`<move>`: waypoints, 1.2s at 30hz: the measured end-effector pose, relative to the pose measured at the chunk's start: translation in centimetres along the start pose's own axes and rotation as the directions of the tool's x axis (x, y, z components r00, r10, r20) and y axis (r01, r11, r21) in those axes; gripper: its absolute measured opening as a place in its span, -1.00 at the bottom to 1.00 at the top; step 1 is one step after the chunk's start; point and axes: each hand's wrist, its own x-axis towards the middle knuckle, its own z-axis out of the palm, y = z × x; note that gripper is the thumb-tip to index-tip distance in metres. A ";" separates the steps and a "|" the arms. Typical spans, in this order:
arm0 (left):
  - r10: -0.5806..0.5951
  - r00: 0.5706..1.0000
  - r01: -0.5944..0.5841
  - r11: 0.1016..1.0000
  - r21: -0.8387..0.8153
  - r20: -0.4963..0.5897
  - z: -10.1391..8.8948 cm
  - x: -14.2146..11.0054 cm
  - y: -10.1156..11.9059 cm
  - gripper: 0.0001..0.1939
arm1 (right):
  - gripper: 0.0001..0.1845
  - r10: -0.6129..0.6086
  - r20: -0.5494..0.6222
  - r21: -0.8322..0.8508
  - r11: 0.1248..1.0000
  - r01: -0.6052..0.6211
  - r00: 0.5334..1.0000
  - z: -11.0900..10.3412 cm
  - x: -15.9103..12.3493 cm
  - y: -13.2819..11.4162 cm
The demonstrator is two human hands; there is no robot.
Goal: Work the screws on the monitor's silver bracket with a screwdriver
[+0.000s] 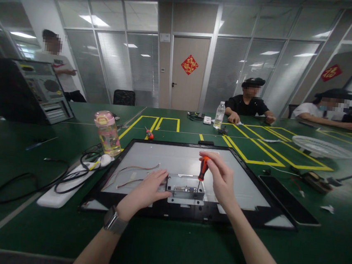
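Note:
A flat display panel (235,164) with a black frame lies back side up on the green table. On its lower middle sits a metal bracket (185,195) with a small circuit board (184,189) in it. My left hand (148,187) lies flat, fingers stretched, against the bracket's left side. In my right hand (220,175) is an orange and black screwdriver (203,170), held nearly upright by its handle. Its tip meets the right part of the bracket; any screw there is too small to make out. Thin wires (138,168) run over the panel on the left.
A white power strip (64,187) with black cables and a pink-lidded bottle (107,131) stand left of the panel. A dark flat slab (287,201) lies at the right. Further off are a computer case (30,91), a water bottle (219,115) and several people.

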 end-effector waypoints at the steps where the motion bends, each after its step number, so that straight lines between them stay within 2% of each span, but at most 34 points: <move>1: 0.002 1.000 -0.002 1.000 -0.002 -0.001 0.0 0.0 0.0 -0.34 | -0.76 0.021 0.010 0.019 1.000 -0.021 1.000 0.0 0.0 -0.1; 8: 0.014 1.000 -0.014 1.000 0.000 -0.016 0.2 0.0 -0.2 -0.35 | -0.87 -0.065 -0.073 -0.105 0.993 0.058 0.995 0.2 0.1 -0.2; 12: 0.011 1.000 -0.011 1.000 0.001 -0.012 0.2 0.0 -0.2 -0.33 | -0.75 -0.002 0.001 -0.007 1.000 0.002 1.000 0.0 0.0 -0.3; 14: 0.006 1.000 -0.006 1.000 0.005 -0.007 0.1 0.0 -0.1 -0.33 | -0.76 0.010 0.021 0.000 1.000 -0.010 1.000 0.0 -0.1 -0.2; 17: -0.003 1.000 0.003 1.000 0.008 -0.003 0.0 0.0 0.0 -0.32 | -0.81 -0.068 0.009 -0.107 0.992 0.068 0.998 0.1 -0.1 -0.1; 19: -0.004 1.000 0.004 1.000 0.005 -0.001 0.1 0.0 -0.1 -0.31 | -0.78 -0.105 0.049 -0.159 0.981 0.112 0.993 0.1 -0.1 -0.1; 22: 0.009 1.000 -0.009 1.000 -0.004 -0.012 0.3 0.1 -0.4 -0.32 | -0.67 -0.092 0.130 -0.183 0.976 0.115 0.987 0.2 -0.1 -0.1; 25: 0.023 0.999 -0.023 1.000 -0.008 -0.027 0.6 0.1 -0.8 -0.33 | -0.66 -0.106 0.090 -0.231 0.965 0.125 0.990 0.2 -0.3 0.1; 28: 0.034 0.999 -0.034 0.999 -0.008 -0.035 0.8 0.2 -1.0 -0.33 | -0.65 -0.088 -0.051 -0.220 0.973 0.074 0.995 0.4 -0.3 0.2; 31: 0.042 0.998 -0.043 0.999 -0.019 -0.042 0.8 0.2 -1.1 -0.33 | -0.62 0.015 -0.188 -0.114 0.993 -0.037 0.982 0.7 -0.3 0.3; 33: 0.044 0.998 -0.045 0.999 -0.023 -0.043 0.9 0.2 -1.1 -0.33 | -0.62 0.091 -0.212 -0.057 0.993 -0.105 0.973 1.1 -0.3 0.4; 36: 0.040 0.998 -0.041 0.999 -0.021 -0.047 0.9 0.2 -1.0 -0.35 | -0.61 0.174 -0.138 -0.013 0.984 -0.178 0.975 1.8 -0.6 1.0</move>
